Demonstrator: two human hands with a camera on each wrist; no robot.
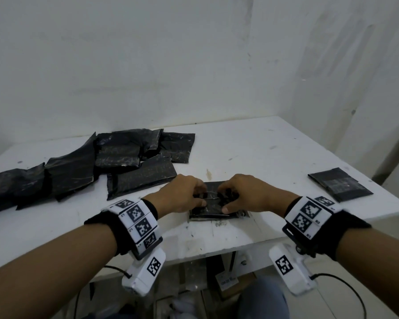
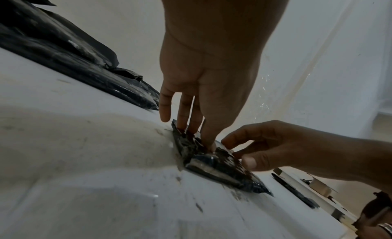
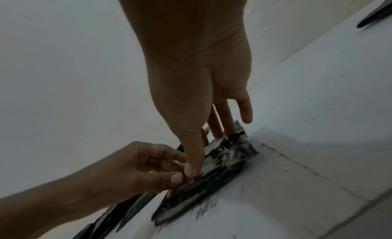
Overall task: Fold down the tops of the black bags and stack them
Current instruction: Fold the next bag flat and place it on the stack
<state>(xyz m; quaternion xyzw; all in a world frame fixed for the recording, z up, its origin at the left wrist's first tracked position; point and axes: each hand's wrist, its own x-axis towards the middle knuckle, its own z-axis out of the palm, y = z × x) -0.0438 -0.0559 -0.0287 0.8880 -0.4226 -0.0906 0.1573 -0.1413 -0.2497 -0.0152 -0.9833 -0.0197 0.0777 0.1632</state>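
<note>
1. Against a white wall (image 1: 148, 65) stands a white table (image 1: 263, 153), scuffed and marked with gray spots.
2. On the far left part of the table lies a pile (image 1: 83, 166) of black bags, loose and overlapping, some with their tops sticking out flat.
3. Near the right edge of the table lies one flat folded bag (image 1: 340, 187), well apart from the pile.
4. At the near edge of the table, in the middle, lies the bag (image 1: 213, 212) that both hands are working on. It lies flat on the table. Its top part is bent over toward the person, and white streaks show on its shiny skin. The same bag shows from the left wrist (image 2: 214, 164) and from the right wrist (image 3: 220, 160).
5. The left hand (image 1: 182, 194) is on the left half of the bag. Its fingers (image 2: 186, 118) reach down onto the far part and its thumb sits on the near part, so it pinches the folded top.
6. The right hand (image 1: 247, 193) is on the right half of the bag. Its fingers (image 3: 222, 123) press down on the far part, and its thumb (image 1: 226, 210) presses on the near side, pinching the fold too.
7. Both wrists wear white bands (image 1: 136, 223) with black square marks.
8. The little finger of each hand is lifted off the bag.
</note>
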